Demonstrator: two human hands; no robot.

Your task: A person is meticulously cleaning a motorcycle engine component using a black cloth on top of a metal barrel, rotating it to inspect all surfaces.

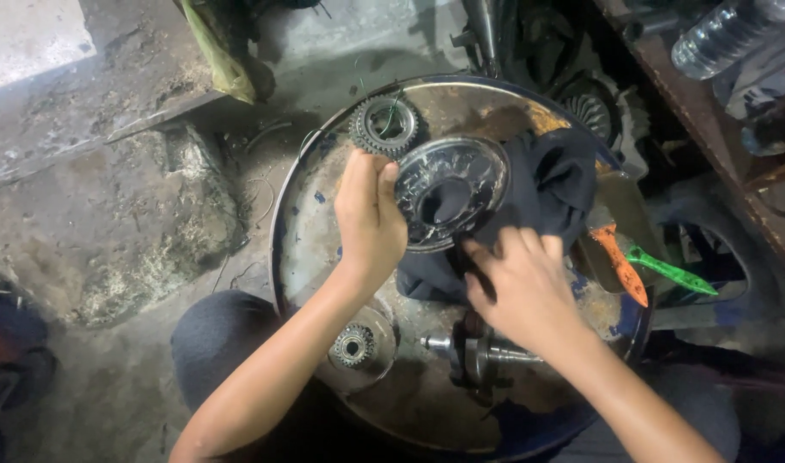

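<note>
A person's two bare forearms are reaching away from the camera over a round, rusty metal drum top (300, 225), which is serving as a work surface. At the near edge of the drum top, a small toothed gear (353, 346) is sitting on a flat disc, and just right of it a short metal shaft (470, 350) is lying on its side. Farther in, toward the drum top's centre, the right hand (519, 287) is pressing down on a dark cloth (555, 187), fingers spread apart and flat. Beside it, the left hand (368, 216) is gripping the near-left rim of a shiny round metal plate (451, 190), fingers curled closed over its edge. The plate is resting on the cloth, tilted slightly. Beyond the left hand, at the drum top's far edge, a larger ring gear (384, 125) is lying flat. Off the drum top's right edge, orange and green tool handles (645, 267) are crossing.
</note>
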